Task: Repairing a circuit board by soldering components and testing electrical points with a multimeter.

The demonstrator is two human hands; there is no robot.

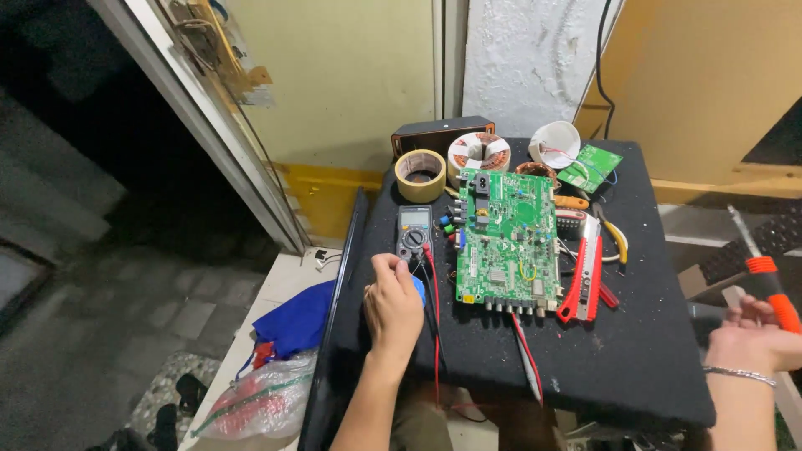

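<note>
Left hand on multimeter, long axis pointing away.

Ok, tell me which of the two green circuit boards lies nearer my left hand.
The large rectangular board at the table's middle, beside the multimeter; the small board sits at the far edge.

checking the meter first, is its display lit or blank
Cannot tell: the multimeter lies flat by the left hand, its screen too small to read.

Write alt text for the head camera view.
A person's left hand touches a multimeter beside a green circuit board on a black table. The right hand grips an orange-handled tool off its edge.
</note>
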